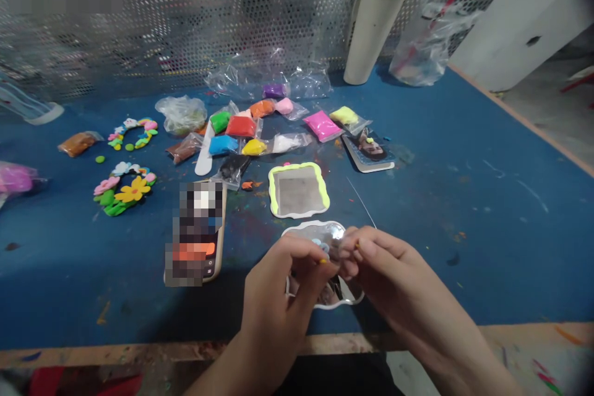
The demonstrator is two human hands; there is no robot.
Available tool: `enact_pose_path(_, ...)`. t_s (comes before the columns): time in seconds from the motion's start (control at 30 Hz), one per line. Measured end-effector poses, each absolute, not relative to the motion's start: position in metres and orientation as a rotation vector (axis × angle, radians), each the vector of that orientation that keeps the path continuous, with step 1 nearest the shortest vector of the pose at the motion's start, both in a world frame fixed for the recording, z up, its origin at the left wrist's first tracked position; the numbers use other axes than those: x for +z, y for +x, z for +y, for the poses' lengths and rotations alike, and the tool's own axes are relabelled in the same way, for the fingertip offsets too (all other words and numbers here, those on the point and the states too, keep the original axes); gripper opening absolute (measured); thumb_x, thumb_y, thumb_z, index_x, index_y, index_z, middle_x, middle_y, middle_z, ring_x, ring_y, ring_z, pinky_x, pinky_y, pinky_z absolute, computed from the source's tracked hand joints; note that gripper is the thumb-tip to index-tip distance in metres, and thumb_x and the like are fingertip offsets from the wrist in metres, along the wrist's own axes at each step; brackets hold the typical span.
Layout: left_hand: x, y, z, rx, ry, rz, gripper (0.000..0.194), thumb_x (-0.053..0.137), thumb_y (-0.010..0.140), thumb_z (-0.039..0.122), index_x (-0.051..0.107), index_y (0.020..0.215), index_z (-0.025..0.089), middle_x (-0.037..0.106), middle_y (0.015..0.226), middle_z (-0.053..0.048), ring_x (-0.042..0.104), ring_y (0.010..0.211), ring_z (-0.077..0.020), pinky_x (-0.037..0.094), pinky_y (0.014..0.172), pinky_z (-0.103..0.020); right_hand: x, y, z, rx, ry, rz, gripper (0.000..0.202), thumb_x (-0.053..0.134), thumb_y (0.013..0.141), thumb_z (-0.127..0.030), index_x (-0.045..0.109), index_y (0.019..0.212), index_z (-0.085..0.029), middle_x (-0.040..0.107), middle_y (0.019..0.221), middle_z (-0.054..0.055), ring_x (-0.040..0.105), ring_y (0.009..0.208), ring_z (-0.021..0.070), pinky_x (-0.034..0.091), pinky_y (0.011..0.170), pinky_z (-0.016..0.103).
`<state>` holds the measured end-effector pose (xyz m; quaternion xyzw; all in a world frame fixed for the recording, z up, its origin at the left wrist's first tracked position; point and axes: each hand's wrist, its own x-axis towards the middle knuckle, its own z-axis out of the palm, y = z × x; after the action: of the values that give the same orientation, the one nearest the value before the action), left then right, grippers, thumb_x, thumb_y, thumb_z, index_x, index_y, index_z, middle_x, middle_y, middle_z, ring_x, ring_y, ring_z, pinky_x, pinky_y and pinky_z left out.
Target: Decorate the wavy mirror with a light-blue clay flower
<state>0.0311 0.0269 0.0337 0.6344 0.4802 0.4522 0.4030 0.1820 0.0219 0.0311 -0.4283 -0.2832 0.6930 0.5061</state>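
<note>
Both hands are over a wavy white-framed mirror (310, 226) lying near the table's front edge. Thumb and finger of my left hand (283, 278) are pinched on a tiny yellow bit of clay (323, 261). My right hand (390, 272) pinches another small yellow-orange bit of clay (357, 244), mostly covered by the fingertips. Light blue clay (319, 244) sits on the mirror, partly hidden by my left hand. Just behind lies a second mirror (299, 189), its frame lined with neon yellow clay.
Bags of coloured clay, including a pink one (322, 126), lie toward the back. A phone (197, 232) rests left of my hands. Two clay-decorated rings (125, 189) lie farther left. A tall tumbler (378, 25) and a plastic bag (420, 52) stand at back right, before a perforated metal panel (185, 18).
</note>
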Motion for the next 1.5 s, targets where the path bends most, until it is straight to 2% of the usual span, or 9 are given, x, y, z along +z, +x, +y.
enact_pose_path(0.2, 0.03, 0.028, 0.028, 1.15, 1.75, 1.182, 0.01, 0.057, 0.087, 0.014, 0.057, 0.087, 0.025, 0.063, 0.075, 0.004, 0.061, 0.069, -0.0103, 0.048, 0.062, -0.02, 0.035, 0.182, 0.023, 1.833, -0.967, -0.494, 0.024, 0.062, 0.083, -0.041, 0.07, 0.074, -0.02, 0.055, 0.065, -0.001, 0.053, 0.061, 0.0088, 0.046, 0.059, 0.019)
enact_pose_path(0.47, 0.03, 0.03, 0.029, 1.109, 1.785, 1.185, 0.014, 0.055, 0.089, 0.012, 0.059, 0.091, 0.025, 0.065, 0.081, 0.007, 0.061, 0.064, -0.0041, 0.047, 0.059, -0.013, 0.032, 0.184, 0.027, 1.74, -0.993, -0.523, 0.023, 0.063, 0.084, -0.036, 0.064, 0.069, -0.018, 0.054, 0.065, -0.002, 0.048, 0.062, 0.0078, 0.041, 0.058, 0.018)
enact_pose_path(0.57, 0.03, 0.03, 0.028, 1.102, 1.79, 1.205, 0.013, 0.055, 0.089, 0.013, 0.06, 0.091, 0.025, 0.065, 0.079, 0.007, 0.061, 0.064, -0.0047, 0.047, 0.059, -0.014, 0.031, 0.186, 0.028, 1.711, -1.006, -0.537, 0.024, 0.064, 0.083, -0.034, 0.064, 0.066, -0.017, 0.054, 0.065, -0.002, 0.049, 0.064, 0.0081, 0.041, 0.061, 0.017)
enact_pose_path(0.77, 0.029, 0.029, 0.028, 1.086, 1.779, 1.2, 0.013, 0.055, 0.089, 0.014, 0.059, 0.091, 0.026, 0.065, 0.078, 0.008, 0.06, 0.061, -0.0039, 0.046, 0.056, -0.013, 0.031, 0.192, 0.029, 1.68, -1.025, -0.502, 0.022, 0.064, 0.082, -0.038, 0.07, 0.074, -0.018, 0.057, 0.066, -0.001, 0.052, 0.067, 0.0093, 0.044, 0.065, 0.018)
enact_pose_path(1.0, 0.026, 0.03, 0.03, 1.053, 1.784, 1.223, 0.013, 0.054, 0.09, 0.015, 0.058, 0.091, 0.027, 0.062, 0.076, 0.008, 0.057, 0.057, -0.0049, 0.045, 0.053, -0.015, 0.031, 0.194, 0.031, 1.671, -1.028, -0.458, 0.022, 0.064, 0.082, -0.038, 0.072, 0.075, -0.019, 0.059, 0.065, -0.001, 0.053, 0.066, 0.0101, 0.045, 0.065, 0.019)
enact_pose_path(1.23, 0.034, 0.021, 0.033, 1.127, 1.776, 1.284, 0.014, 0.053, 0.091, 0.014, 0.059, 0.093, 0.027, 0.066, 0.088, 0.007, 0.062, 0.07, -0.0059, 0.049, 0.066, -0.017, 0.027, 0.193, 0.032, 1.673, -1.099, -0.546, 0.033, 0.052, 0.088, -0.044, 0.073, 0.088, -0.018, 0.059, 0.069, 0.001, 0.055, 0.074, 0.0152, 0.042, 0.077, 0.029)
enact_pose_path(1.3, 0.036, 0.016, 0.034, 1.163, 1.765, 1.369, 0.014, 0.051, 0.091, 0.014, 0.059, 0.094, 0.026, 0.065, 0.089, 0.006, 0.06, 0.068, -0.0055, 0.049, 0.065, -0.017, 0.025, 0.193, 0.032, 1.661, -1.14, -0.629, 0.036, 0.049, 0.09, -0.045, 0.073, 0.086, -0.018, 0.056, 0.065, 0.001, 0.056, 0.076, 0.0166, 0.04, 0.08, 0.03)
enact_pose_path(1.4, 0.035, 0.01, 0.036, 1.141, 1.776, 1.442, 0.013, 0.051, 0.091, 0.015, 0.059, 0.093, 0.025, 0.064, 0.085, 0.006, 0.058, 0.065, -0.0054, 0.047, 0.061, -0.017, 0.023, 0.194, 0.032, 1.695, -1.176, -0.701, 0.039, 0.044, 0.092, -0.045, 0.072, 0.083, -0.019, 0.048, 0.056, -0.002, 0.054, 0.067, 0.0154, 0.04, 0.08, 0.032)
enact_pose_path(1.5, 0.031, 0.007, 0.038, 1.095, 1.792, 1.417, 0.012, 0.051, 0.091, 0.016, 0.058, 0.096, 0.025, 0.065, 0.082, 0.006, 0.059, 0.066, -0.0063, 0.046, 0.059, -0.017, 0.022, 0.197, 0.032, 1.694, -1.209, -0.745, 0.043, 0.044, 0.092, -0.045, 0.069, 0.07, -0.019, 0.045, 0.053, -0.003, 0.053, 0.064, 0.0145, 0.039, 0.083, 0.033)
